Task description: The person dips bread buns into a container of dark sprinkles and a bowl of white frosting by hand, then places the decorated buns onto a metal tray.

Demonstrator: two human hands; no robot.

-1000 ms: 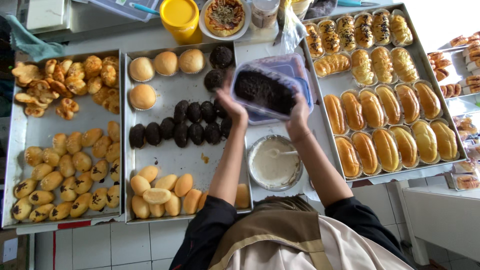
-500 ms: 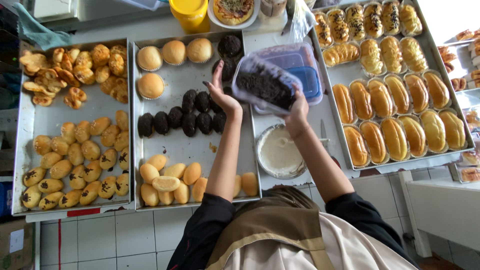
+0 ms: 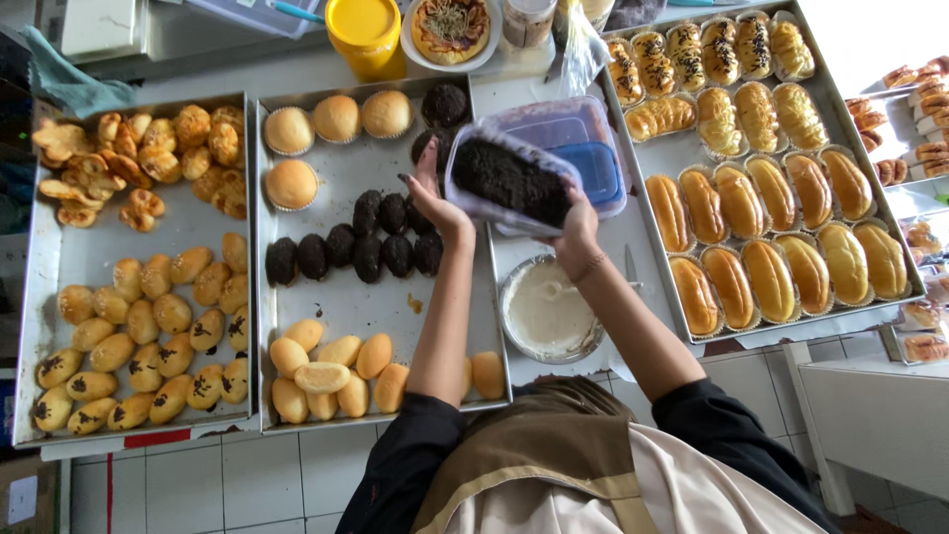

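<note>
Metal trays line the counter: the left tray carries golden pastries, the middle tray pale buns and dark-coated ones. Above its right edge, the left hand and right hand each close their grip on a clear tub of dark crumbs, tilted over an empty tub. Below sits a bowl of white cream. Fingers behind the tub are hidden.

Your clear tub holds near-black crumbs — same shade as the dark coated buns on the grey metal tray. Plain buns golden-tan; bowl of cream off-white; cup bright yellow; box clear with blue — your sleeves black.
</note>
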